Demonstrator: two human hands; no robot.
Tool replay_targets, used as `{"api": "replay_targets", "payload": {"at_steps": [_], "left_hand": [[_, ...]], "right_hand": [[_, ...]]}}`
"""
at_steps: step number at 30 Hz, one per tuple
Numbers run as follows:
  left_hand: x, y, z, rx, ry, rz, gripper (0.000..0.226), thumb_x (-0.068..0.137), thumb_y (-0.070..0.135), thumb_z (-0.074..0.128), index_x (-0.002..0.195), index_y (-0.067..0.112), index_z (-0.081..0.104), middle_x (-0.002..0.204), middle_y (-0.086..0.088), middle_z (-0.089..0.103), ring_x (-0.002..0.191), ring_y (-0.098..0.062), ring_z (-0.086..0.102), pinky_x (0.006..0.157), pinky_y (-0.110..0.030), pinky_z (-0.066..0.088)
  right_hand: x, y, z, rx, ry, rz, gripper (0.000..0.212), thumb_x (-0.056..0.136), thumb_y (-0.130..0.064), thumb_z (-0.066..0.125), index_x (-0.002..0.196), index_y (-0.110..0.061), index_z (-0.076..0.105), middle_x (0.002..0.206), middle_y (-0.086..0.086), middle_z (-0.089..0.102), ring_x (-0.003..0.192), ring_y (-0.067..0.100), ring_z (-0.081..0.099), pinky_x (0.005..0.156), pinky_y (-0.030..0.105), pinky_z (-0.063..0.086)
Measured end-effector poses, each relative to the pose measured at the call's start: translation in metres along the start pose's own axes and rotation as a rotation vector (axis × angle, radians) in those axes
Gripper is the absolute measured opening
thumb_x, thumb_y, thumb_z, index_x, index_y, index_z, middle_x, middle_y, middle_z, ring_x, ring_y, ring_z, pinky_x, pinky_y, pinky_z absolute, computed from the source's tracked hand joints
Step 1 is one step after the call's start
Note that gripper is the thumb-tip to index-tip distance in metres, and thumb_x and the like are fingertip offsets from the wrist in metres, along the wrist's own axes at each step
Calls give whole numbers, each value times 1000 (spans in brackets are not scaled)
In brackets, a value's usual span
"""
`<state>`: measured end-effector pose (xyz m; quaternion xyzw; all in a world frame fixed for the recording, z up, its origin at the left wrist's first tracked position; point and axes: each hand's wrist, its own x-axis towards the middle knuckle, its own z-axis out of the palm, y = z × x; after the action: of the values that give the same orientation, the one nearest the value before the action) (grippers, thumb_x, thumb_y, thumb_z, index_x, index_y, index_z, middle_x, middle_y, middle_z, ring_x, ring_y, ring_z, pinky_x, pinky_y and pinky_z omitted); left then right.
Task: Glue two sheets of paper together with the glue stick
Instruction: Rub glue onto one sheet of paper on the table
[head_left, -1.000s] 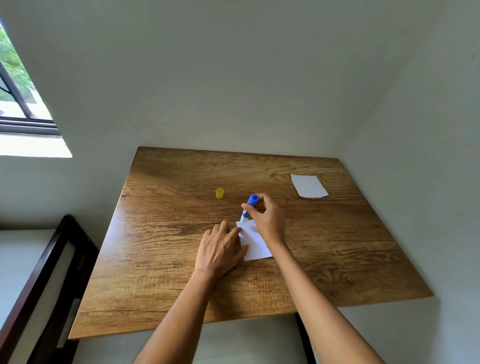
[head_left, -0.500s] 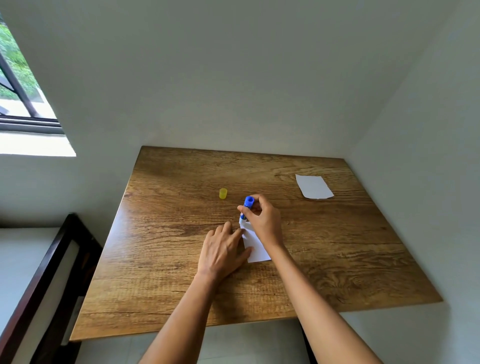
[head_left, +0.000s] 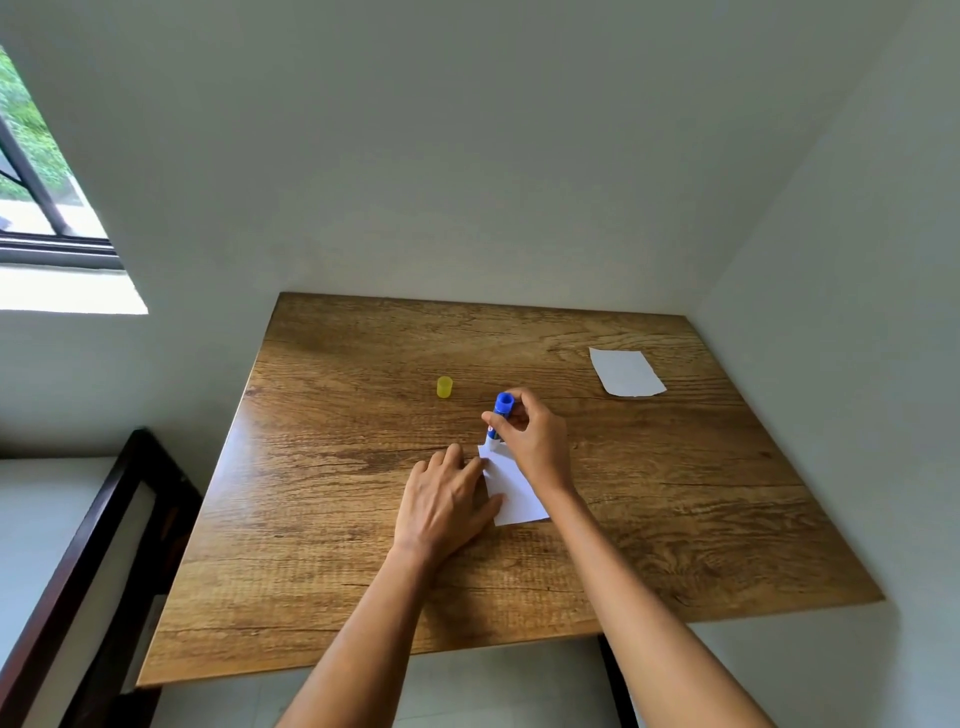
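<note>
Blue glue stick (head_left: 500, 415), held nearly upright and pinched between the thumb and fingertips of the right hand (head_left: 530, 441); its lower end meets the far edge of a white paper sheet (head_left: 511, 491) near the middle of the wooden tabletop (head_left: 675, 493). Whether glue is exposed at that end cannot be told, as the fingers hide it. The left hand (head_left: 441, 506) lies palm down with fingers extended and loosely together, fingertips pressing the sheet's left edge flat. The right wrist crosses over the sheet's right side. Yellow cap (head_left: 444, 387), standing alone on the tabletop beyond the left hand, apart from both hands and toward the far edge. A second white paper sheet (head_left: 626, 371) lies flat near the far right corner, well apart from the first. Both forearms enter across the near edge.
</note>
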<state>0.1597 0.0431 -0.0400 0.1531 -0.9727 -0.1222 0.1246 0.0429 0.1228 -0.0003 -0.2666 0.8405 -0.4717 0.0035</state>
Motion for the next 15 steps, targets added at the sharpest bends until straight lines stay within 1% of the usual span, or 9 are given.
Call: {"api": "replay_targets", "payload": {"at_steps": [4,7,8,9,10,11,12,15], "left_hand": [[0,-1,2,7,4,7,49,80,57,47,114,23,56,97,-2,54,86,-21,56,73,-33,43],[0,-2,3,10,2,7,50,80,58,47,115,24,55,100,-2,54,88,-21,56,74,-33,43],[1,-2,3,11,2,8,50,80,58,47,116,24,55,101,-2,54,88,-21,56,74,-33,43],[1,-2,3,11,2,9,50,80,58,47,116,24,55,101,-2,54,89,-21,56,75,-33,43],[1,-2,3,12,2,10,51,80,59,47,116,24,55,101,-2,54,89,-21,56,75,-33,43],[1,-2,3,13,2,11,51,80,59,47,117,24,54,102,-3,54,89,-21,56,75,-33,43],[0,-2,3,11,2,10,51,81,59,47,117,24,54,102,-3,54,89,-22,56,75,-34,43],[0,-2,3,11,-1,11,52,81,60,45,118,25,53,102,-2,54,89,-21,55,75,-34,43]], "right_hand": [[2,8,-13,-13,21,24,21,78,-28,73,90,-15,63,71,-5,64,66,11,60,59,19,44],[3,16,-22,-15,51,43,21,78,-26,74,92,-13,65,74,-4,65,70,13,63,62,23,48],[3,18,-24,-12,59,48,22,78,-25,74,94,-12,65,75,-4,65,71,13,64,62,21,48],[4,21,-27,-7,69,54,23,78,-25,74,96,-12,66,76,-5,64,71,12,64,61,15,47],[4,24,-30,-7,80,61,25,78,-25,74,98,-12,66,77,-5,64,69,7,62,59,9,46],[4,26,-32,-13,94,68,27,78,-26,74,101,-12,66,79,-6,64,68,1,60,57,5,44],[4,28,-34,-25,105,72,30,78,-26,73,103,-13,66,81,-7,64,69,-1,59,57,2,43],[5,33,-40,-46,120,85,33,79,-27,73,107,-13,65,85,-8,64,75,2,60,57,4,41]]}}
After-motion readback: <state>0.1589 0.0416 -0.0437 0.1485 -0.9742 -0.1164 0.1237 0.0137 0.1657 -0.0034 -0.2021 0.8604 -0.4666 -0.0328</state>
